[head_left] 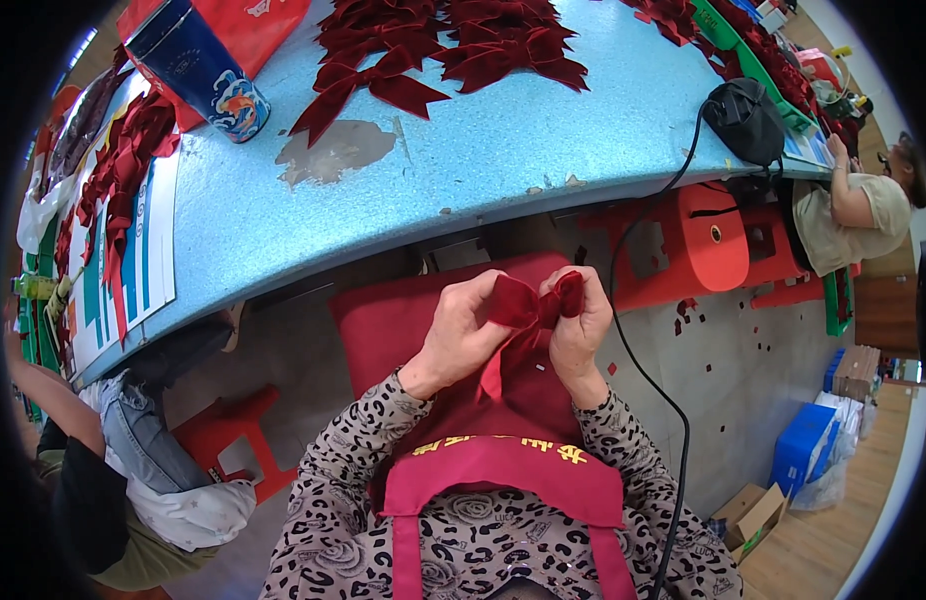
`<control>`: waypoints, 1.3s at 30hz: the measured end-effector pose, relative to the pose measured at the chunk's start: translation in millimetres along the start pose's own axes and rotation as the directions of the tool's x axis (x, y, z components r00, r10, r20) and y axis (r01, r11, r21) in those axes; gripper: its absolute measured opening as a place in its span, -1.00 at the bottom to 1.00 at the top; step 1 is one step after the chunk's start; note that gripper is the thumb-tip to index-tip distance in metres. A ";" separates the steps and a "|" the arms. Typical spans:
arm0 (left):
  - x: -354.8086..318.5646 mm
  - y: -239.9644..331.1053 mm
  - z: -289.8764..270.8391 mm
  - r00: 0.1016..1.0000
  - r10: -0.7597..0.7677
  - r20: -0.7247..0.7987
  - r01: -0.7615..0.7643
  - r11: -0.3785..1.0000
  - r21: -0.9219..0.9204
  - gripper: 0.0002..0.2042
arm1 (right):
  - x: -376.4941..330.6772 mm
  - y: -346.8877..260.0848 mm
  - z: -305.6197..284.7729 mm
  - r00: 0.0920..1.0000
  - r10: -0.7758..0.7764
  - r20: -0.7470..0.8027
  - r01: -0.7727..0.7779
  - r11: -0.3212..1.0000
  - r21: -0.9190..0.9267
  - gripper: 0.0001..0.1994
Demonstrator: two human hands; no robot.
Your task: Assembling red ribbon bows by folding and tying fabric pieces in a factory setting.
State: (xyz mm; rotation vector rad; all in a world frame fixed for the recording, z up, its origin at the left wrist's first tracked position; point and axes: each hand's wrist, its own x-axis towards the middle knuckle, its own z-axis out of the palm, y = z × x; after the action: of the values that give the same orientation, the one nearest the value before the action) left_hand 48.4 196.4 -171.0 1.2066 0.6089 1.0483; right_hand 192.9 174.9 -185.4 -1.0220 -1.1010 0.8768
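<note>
Velvet bow (528,315) at centre frame, pinched between left hand (463,335) and right hand (578,325) — both closed on its loops, tails hanging loose. Finished bows (443,50) heaped on the blue table (483,170) at top suggest this one is mid-shaping — not yet added.

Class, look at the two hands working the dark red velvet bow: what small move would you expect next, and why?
Probably pinching the bow's middle tighter: the left hand and right hand each grip a loop of the velvet bow, its tails hang loose over the lap, and finished bows lie on the blue table.
</note>
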 end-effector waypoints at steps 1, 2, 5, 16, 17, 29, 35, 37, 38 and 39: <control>1.1 0.9 -1.1 0.999 -0.035 -0.033 0.033 0.998 -0.048 -0.91 | -0.4 -1.5 0.7 1.000 0.000 0.000 0.000 1.000 0.000 -0.81; 2.5 2.5 -2.1 0.995 -0.071 -0.064 0.065 0.993 -0.098 -0.92 | -1.4 -3.2 1.4 1.000 0.011 0.011 -0.011 1.000 -0.008 -0.82; 1.0 -0.3 -2.5 0.990 -0.120 -0.068 0.104 0.973 -0.207 -0.92 | -2.3 -4.5 2.8 0.999 0.033 0.032 -0.032 0.999 -0.026 -0.83; 1.7 -15.6 -2.9 0.999 0.013 0.046 -0.009 0.996 -0.093 -0.82 | 9.7 -8.4 -6.6 0.957 -0.245 0.158 0.264 0.957 -0.118 -0.88; 2.0 -17.0 -2.4 0.996 0.075 0.044 -0.073 0.996 -0.048 -0.82 | 10.6 -10.9 -6.1 0.956 -0.245 0.158 0.265 0.957 -0.118 -0.88; 3.8 12.4 29.5 0.993 -0.113 -0.026 0.102 0.961 -0.258 -0.82 | 19.5 -28.3 -11.8 0.877 -0.404 0.260 0.479 0.780 -0.402 -0.90; 5.4 11.8 29.7 0.999 0.004 -0.033 -0.007 0.994 -0.105 -0.86 | 15.2 -37.9 -5.1 0.947 0.241 0.211 -0.299 0.903 0.308 -0.90; 3.8 12.1 28.4 0.999 -0.004 -0.031 0.001 0.997 -0.081 -0.86 | 17.6 -37.7 -7.6 0.915 0.317 0.251 -0.397 0.818 0.417 -0.90; 2.9 11.5 27.6 0.999 -0.012 -0.030 0.011 0.998 -0.056 -0.87 | 23.4 -35.0 -14.3 0.980 0.016 0.199 -0.029 0.998 0.061 -0.89; 2.3 10.8 27.2 0.999 -0.021 -0.028 0.020 0.999 -0.031 -0.87 | 30.2 -33.7 -19.7 0.922 -0.284 0.265 0.359 0.883 -0.302 -0.89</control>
State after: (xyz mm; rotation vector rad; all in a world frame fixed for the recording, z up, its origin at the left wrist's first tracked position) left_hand 68.9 186.3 -152.6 1.1582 0.6242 1.0557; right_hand 221.2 188.8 -147.5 -1.0013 -1.6003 0.5372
